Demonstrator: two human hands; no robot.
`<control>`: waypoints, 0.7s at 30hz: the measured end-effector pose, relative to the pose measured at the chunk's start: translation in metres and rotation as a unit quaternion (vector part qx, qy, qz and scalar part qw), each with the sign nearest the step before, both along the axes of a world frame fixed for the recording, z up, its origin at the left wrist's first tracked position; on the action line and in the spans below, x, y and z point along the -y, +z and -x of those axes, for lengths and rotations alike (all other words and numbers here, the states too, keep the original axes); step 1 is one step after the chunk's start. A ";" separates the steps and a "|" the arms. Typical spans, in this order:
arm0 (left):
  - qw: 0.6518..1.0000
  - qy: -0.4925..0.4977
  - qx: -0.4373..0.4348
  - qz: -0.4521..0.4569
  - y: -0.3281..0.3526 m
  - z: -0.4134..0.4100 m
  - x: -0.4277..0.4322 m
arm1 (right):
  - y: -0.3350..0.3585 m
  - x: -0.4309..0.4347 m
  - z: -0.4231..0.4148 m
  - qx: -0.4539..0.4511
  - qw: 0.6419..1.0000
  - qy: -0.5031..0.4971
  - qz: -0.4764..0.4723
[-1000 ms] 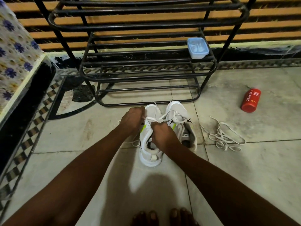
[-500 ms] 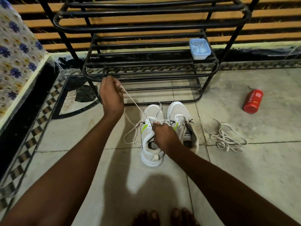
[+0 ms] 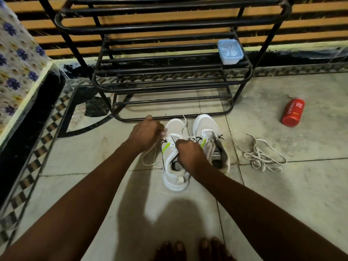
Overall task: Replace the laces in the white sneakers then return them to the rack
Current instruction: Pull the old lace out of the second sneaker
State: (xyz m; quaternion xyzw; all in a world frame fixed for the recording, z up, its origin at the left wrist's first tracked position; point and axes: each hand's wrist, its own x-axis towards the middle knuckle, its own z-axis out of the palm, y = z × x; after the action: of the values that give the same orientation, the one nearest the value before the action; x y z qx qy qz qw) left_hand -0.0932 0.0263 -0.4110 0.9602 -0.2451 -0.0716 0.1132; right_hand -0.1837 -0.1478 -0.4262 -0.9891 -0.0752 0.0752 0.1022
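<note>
Head view: left hand (image 3: 146,132) and right hand (image 3: 188,153), both in curled pinch on sneaker lace (image 3: 191,138).

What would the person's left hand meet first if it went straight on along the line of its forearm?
Probably the toe of the white sneaker being laced, just beyond the left hand. If the hand rides higher than it looks, it would instead meet the low front bar of the black metal shoe rack.
</note>
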 end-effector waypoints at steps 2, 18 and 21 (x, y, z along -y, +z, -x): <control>0.989 0.046 0.079 0.118 0.007 0.001 -0.001 | 0.001 0.001 -0.001 -0.003 1.000 -0.004 0.002; 0.969 0.115 -0.043 0.216 0.006 0.018 0.007 | 0.001 -0.001 0.003 -0.008 1.000 -0.026 -0.012; 0.996 0.052 -0.055 0.047 -0.004 0.022 0.009 | 0.001 0.000 0.002 -0.006 0.999 -0.028 -0.014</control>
State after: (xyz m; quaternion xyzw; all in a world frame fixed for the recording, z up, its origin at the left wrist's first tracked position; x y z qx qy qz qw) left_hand -0.1150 0.0177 -0.4150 0.9598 -0.1913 -0.1068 0.1752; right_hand -0.1860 -0.1475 -0.4254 -0.9888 -0.0475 0.0770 0.1190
